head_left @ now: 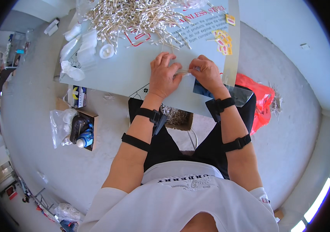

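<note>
On the table, a small bundle of cotton swabs [182, 72] lies between my two hands. My left hand [164, 77] has its thumb and a finger on the bundle's left end, with the other fingers bent toward the loose sticks. My right hand [206, 74] pinches the right end, where something thin and whitish shows at the fingertips, too small to make out. Beyond the hands spreads a big heap of cotton swabs [134, 19], with a few stray ones near my left fingers. A round white tub [106, 51] stands left of the heap.
Clear plastic bags [87, 49] lie on the table's left side, yellow labels [223, 42] on its right. Below the table is a box of swabs [177, 118]. A box with a bottle [84, 133] stands at left on the floor; a red bag [261, 100] is at right.
</note>
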`<state>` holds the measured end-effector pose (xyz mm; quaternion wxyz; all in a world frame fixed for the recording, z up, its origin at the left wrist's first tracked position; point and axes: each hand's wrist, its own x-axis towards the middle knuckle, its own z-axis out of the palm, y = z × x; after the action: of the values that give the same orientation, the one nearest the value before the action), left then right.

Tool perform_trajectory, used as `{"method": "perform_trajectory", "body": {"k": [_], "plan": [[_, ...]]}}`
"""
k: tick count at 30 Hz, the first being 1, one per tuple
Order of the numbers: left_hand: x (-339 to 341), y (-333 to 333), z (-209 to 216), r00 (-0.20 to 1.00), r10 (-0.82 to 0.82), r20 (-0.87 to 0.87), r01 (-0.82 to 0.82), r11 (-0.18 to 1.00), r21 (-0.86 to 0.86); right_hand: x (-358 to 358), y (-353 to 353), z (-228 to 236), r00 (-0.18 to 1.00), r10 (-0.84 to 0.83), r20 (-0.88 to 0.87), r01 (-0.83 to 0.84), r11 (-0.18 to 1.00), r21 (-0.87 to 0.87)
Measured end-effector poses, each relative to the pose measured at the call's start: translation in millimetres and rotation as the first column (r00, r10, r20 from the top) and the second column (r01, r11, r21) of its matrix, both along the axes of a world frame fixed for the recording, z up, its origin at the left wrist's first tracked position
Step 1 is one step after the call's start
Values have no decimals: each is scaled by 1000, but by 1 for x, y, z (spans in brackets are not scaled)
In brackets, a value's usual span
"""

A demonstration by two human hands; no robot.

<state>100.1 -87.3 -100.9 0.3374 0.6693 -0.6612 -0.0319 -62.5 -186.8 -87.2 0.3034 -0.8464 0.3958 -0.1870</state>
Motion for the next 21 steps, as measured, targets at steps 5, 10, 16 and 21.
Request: {"method": "perform_trajectory", "body": {"k": [5,10,16,21], "plan": [[-1,-1,2,999,1,-55,-1,1000,-2,31,-15,1,986,-76,145,69,996,54],[0,-2,1,992,77,-104,-82,996,-41,70,-22,-3,991,-133,-13,122,938,-323],[0,-10,-12,942,336,-28,-336,934,-121,62,-25,-7,990,-138,-29,133,980,-148],[-1,-14,-12,931,364,-34,-366,927,-82,46,-19,-10,989,-150,15,150,976,-158]]}}
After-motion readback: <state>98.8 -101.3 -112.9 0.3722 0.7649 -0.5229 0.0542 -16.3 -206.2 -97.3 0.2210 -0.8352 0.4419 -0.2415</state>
